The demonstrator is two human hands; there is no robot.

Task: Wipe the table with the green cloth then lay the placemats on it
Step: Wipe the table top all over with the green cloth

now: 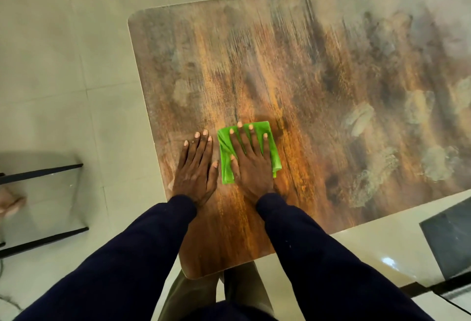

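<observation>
We have the desk [331,65] filling most of the view, a glossy wood-patterned top with pale smears and reflections across its far and right-hand parts. We judge the wiping to be under way with much of the surface left to cover, and the placemats are nowhere in sight. Both our arms reach in over the near edge in dark sleeves. Our right hand [251,165] lies flat on top of the green cloth [225,167], which sits on the near left part of the desk, folded into a rough pad. Our left hand [196,167] lies flat on the bare top just beside the cloth's left edge; whether it touches the cloth we cannot tell. The cloth looks to us thin, soft and light, with no stiffness of its own. On this slick top it could bunch or slip from under the palm, so we would hold it by pressing down broadly rather than pinching an edge. The fingers [242,139] of our right hand are straight and spread, curled round nothing, their tips near the cloth's far edge, with green showing between them and on either side of the palm. The left fingers [204,142] are straight and close together, holding nothing.
</observation>
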